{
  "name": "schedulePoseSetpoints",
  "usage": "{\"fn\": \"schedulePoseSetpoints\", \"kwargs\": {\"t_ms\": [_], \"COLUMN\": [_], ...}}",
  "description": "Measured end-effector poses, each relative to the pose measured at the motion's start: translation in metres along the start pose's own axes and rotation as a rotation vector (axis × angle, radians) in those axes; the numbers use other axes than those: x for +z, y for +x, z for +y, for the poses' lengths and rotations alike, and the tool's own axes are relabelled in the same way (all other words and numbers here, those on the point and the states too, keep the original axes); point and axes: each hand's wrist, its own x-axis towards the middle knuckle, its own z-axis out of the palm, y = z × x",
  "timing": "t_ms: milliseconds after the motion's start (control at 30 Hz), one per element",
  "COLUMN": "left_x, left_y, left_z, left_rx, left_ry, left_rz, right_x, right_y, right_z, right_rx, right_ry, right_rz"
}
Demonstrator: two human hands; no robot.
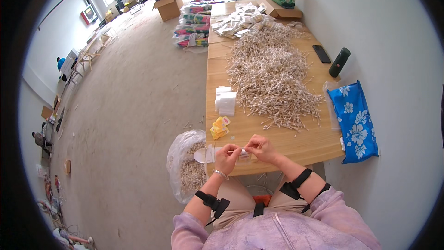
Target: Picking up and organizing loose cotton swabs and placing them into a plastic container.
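Note:
My left hand point(227, 158) and my right hand point(260, 148) meet at the near edge of the wooden table, fingers pinched. Between and under them is a small clear plastic bag point(245, 157) with a printed label, its upper edge at the fingertips. Fine detail at the fingertips is too small to make out. Left of my left hand, white paper-like pieces point(206, 155) lie at the table edge. Beyond the hands are a stack of yellow cards point(219, 128) and a stack of white plastic bags point(226, 101). A large heap of cotton swabs point(273, 74) spreads over the table point(217, 69).
Filled packets point(245, 18) pile up at the table's far end, near a cardboard box point(281, 10). Along the right lie a phone point(321, 53), a dark green bottle point(340, 62) and a blue floral pack point(355, 125). A plastic sack of swabs point(187, 169) stands on the floor at left.

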Motion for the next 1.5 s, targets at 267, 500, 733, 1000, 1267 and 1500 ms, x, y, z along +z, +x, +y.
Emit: {"fn": "schedulePoseSetpoints", "kwargs": {"t_ms": [267,500,733,1000,1267,1500], "left_x": [0.007,0.018,0.028,0.027,0.024,0.025], "left_y": [0.004,0.003,-0.005,0.003,0.009,0.004], "left_z": [-0.003,-0.015,-0.031,-0.032,-0.037,-0.045], "left_rx": [-0.093,0.059,0.14,-0.154,-0.253,-0.216], "left_ry": [-0.203,-0.076,0.05,-0.115,-0.413,-0.439], "left_rz": [-0.139,-0.036,0.079,-0.007,-0.062,-0.123], "right_x": [-0.012,-0.011,-0.004,-0.005,-0.004,-0.003], "right_y": [0.008,-0.002,-0.012,-0.009,-0.003,-0.008], "right_z": [-0.007,-0.003,0.021,0.024,0.031,0.04], "right_rx": [0.009,-0.272,-0.069,-0.032,0.102,0.118], "right_ry": [-0.065,-0.411,-0.186,-0.168,-0.053,0.064], "right_rz": [-0.051,-0.005,0.07,0.027,-0.031,-0.065]}}
